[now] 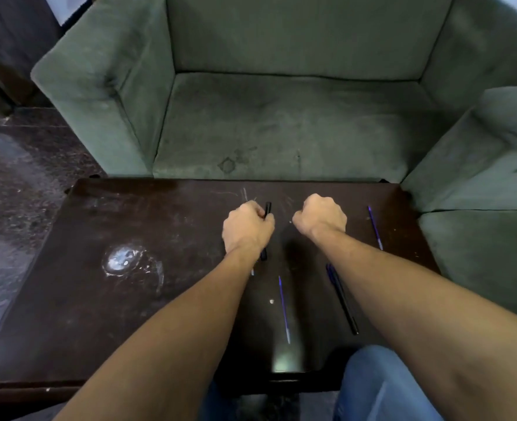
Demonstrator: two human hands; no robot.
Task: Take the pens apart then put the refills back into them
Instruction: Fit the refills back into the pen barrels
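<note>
Blue-jeaned knee (381, 387) sits lowest in view, tucked against the near edge of the dark surface (105, 314). Just beyond it a loose refill (284, 308), thin and violet with a pale tip, lies bare between the two forearms. To its right a black pen (342, 299) rests lengthwise, partly under the right forearm. A second refill (375, 227) lies well out to the right, near the edge by the green sofa (281, 101).

Left hand (247, 227): fingers (269, 220) curled tight round a black pen barrel (268, 208); its top pokes out above the fist, its lower end shows below the wrist.

Right hand (321, 218): closed into a fist, apart from the barrel. Whether it pinches some small part I cannot tell.

Handling, as I judge it: barrels light, stiff, smooth plastic, apt to roll on this glossy top; best gripped mid-shaft, twisting at the tip end. Refills are feather-light, slightly bendy, easy to kink; take them near the middle and feed them in straight.

Writing: no brand or label legible on any pen. Only pale scratches and a whitish smear (123, 259) on the surface.
</note>
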